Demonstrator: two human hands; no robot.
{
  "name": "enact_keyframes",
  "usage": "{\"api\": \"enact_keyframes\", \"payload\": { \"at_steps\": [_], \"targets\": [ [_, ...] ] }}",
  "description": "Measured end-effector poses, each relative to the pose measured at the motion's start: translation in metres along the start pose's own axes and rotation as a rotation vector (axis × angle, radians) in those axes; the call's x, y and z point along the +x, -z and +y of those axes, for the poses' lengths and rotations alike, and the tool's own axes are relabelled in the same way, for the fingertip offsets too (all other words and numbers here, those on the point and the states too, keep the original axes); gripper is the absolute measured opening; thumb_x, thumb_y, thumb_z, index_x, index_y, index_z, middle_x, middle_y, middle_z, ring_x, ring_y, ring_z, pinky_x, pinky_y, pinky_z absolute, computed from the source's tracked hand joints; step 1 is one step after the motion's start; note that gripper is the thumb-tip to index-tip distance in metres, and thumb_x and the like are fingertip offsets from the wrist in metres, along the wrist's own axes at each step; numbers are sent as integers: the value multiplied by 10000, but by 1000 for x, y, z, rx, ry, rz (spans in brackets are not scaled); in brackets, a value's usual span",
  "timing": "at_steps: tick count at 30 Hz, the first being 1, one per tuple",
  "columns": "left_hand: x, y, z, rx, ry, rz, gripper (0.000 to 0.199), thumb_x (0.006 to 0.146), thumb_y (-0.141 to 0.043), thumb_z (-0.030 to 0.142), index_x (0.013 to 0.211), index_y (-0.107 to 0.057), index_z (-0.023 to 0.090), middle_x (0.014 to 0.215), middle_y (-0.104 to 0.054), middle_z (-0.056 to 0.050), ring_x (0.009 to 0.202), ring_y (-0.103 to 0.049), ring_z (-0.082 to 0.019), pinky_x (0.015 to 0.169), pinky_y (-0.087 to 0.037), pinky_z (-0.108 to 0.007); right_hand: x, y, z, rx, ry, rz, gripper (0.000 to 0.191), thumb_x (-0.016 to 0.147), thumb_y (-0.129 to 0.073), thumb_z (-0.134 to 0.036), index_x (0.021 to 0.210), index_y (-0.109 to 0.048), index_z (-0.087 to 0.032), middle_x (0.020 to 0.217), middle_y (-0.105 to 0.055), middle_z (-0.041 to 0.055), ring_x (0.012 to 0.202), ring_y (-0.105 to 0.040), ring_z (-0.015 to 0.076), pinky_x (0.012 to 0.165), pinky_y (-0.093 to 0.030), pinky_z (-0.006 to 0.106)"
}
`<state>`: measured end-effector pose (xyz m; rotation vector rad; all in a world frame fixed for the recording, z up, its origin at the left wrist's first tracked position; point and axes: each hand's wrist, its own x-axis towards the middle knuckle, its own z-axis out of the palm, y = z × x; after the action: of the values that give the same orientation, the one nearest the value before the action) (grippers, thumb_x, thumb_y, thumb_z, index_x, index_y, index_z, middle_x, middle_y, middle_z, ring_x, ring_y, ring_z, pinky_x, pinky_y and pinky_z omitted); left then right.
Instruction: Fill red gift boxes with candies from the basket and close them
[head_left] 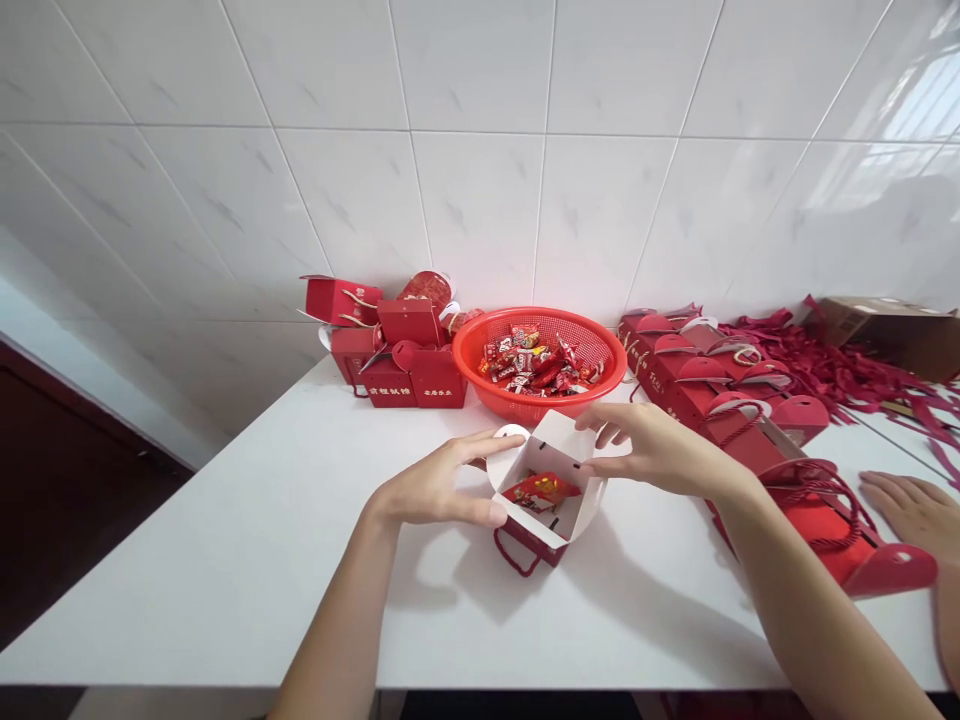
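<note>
A small red gift box (564, 432) with a white inside stands on the table, its flaps raised and its top uncovered. Red and gold wrapped candy (544, 490) lies at the bottom. My left hand (439, 488) holds the box's left side, with the thumb at the front edge and the fingers by the rounded left flap. On the other side, my right hand (656, 448) has thumb and fingertips on the back and right flaps. A dark red rope handle (517, 568) hangs at the front of the box.
Behind the box sits a red plastic basket (466, 350) of wrapped candy. Red boxes (439, 380) are stacked at the left, with rows of more boxes (697, 385) at the right. Red ribbons (780, 345) and a cardboard carton (885, 325) lie farther right. Another person's hand (911, 510) rests there.
</note>
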<state>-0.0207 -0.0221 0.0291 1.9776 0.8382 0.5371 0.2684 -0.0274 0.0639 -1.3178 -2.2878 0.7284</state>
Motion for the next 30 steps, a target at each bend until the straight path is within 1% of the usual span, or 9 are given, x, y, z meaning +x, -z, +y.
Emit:
{"api": "enact_keyframes", "payload": {
  "at_steps": [2, 4, 7, 10, 12, 16, 21, 27, 30],
  "targets": [
    [0, -1, -1, 4, -7, -26, 845, 654, -835, 413, 1433, -534, 280, 1523, -484, -71, 1399, -423, -355, 1088, -423, -438, -8, -9, 2, 114, 86, 47, 426, 824, -710, -461, 1185, -668, -238, 1144, -702, 80, 991, -662, 263, 867, -536, 390],
    [3, -5, -3, 12, 37, 9, 842, 696, -807, 398, 1467, -487, 284, 1529, -474, -75, 1360, -468, -334, 1069, -440, -426, -14, -20, 6, 204, 144, 72, 481, 864, -687, -472, 1290, -613, -261, 1216, -686, 84, 1096, -642, 273, 948, -519, 413],
    [10, -15, -7, -6, 115, 110, 876, 761, -763, 426, 1532, -371, 283, 1549, -440, -92, 1330, -493, -311, 1043, -461, -418, -21, -35, 13, 316, 168, 41, 503, 916, -631, -482, 1367, -544, -279, 1203, -697, 88, 1122, -647, 271, 921, -540, 406],
    [15, -21, -10, -61, 118, 159, 1003, 726, -803, 430, 1565, -276, 276, 1537, -444, -111, 1349, -471, -313, 1051, -455, -419, -21, -45, 20, 395, 211, 31, 491, 917, -620, -509, 1339, -572, -264, 1178, -710, 100, 1103, -659, 270, 926, -541, 413],
    [17, -23, -10, -78, 97, 177, 981, 708, -822, 404, 1539, -319, 269, 1505, -476, -104, 1330, -490, -298, 1066, -443, -413, -20, -48, 23, 425, 222, 55, 468, 882, -667, -511, 1271, -626, -253, 1173, -713, 105, 1126, -651, 281, 972, -523, 434],
    [18, -24, -7, -89, 46, 157, 632, 747, -783, 349, 1324, -552, 236, 1351, -600, -67, 1225, -567, -252, 1073, -437, -397, -19, -52, 24, 459, 185, 90, 397, 861, -702, -471, 1184, -668, -243, 1139, -723, 100, 1089, -669, 276, 968, -534, 439],
    [20, -25, -7, -83, 16, 117, 341, 782, -722, 316, 1106, -669, 227, 1195, -684, -46, 1127, -624, -233, 1052, -455, -395, -16, -64, 24, 367, 169, 236, 362, 866, -693, -448, 1169, -661, -253, 1161, -708, 83, 1073, -659, 261, 980, -518, 430],
    [19, -26, -4, -11, 41, 59, 379, 775, -738, 408, 1108, -697, 233, 1277, -661, -66, 1191, -596, -266, 1036, -465, -392, -11, -75, 32, 376, 107, 190, 463, 849, -703, -470, 1242, -609, -243, 1274, -651, 88, 1166, -615, 267, 1011, -491, 425],
    [21, -29, -5, -6, 42, 86, 346, 800, -715, 435, 1071, -693, 220, 1229, -673, -60, 1160, -607, -249, 1043, -449, -379, -9, -74, 35, 385, 44, 146, 552, 847, -683, -520, 1296, -567, -221, 1351, -606, 115, 1238, -576, 293, 1037, -472, 446]
  ]
}}
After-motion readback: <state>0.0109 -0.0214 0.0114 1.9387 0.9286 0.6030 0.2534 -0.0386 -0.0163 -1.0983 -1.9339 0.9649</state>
